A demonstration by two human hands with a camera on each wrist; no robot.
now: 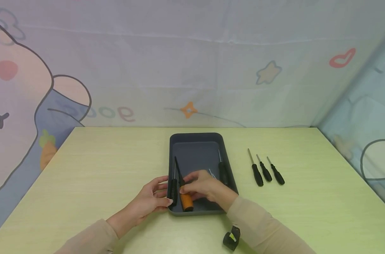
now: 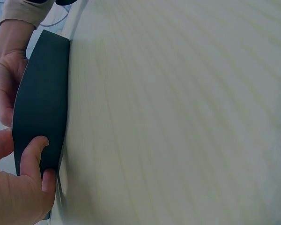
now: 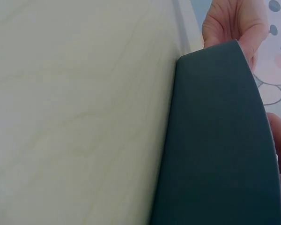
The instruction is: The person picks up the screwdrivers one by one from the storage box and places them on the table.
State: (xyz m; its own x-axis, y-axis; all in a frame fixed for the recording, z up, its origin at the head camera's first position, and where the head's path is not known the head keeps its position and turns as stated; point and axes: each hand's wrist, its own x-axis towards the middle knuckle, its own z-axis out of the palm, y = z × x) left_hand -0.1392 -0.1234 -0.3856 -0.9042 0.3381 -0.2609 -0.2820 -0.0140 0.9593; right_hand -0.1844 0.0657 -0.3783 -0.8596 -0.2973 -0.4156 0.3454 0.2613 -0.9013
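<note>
A dark grey tray (image 1: 195,138) lies on the table. My right hand (image 1: 200,185) reaches into it and grips an orange-handled tool (image 1: 187,201) with a dark tapering shaft; its exact kind is unclear. Beside it, along the left wall, a black-handled screwdriver (image 1: 173,192) lies in the tray. My left hand (image 1: 148,201) holds the tray's left edge, the thumb at the rim; in the left wrist view its fingers (image 2: 33,152) press the outer wall. Another black-handled screwdriver (image 1: 223,173) lies along the right wall. Thin metal shafts (image 1: 212,173) show behind the right hand, their handles hidden.
Right of the tray lie three black-handled screwdrivers: a longer one (image 1: 257,174) and two shorter ones (image 1: 266,173) (image 1: 277,175). A small black object (image 1: 231,240) with a yellow-green patch sits by the right sleeve (image 1: 259,225). A printed cloth (image 1: 192,63) hangs behind the table (image 1: 100,158).
</note>
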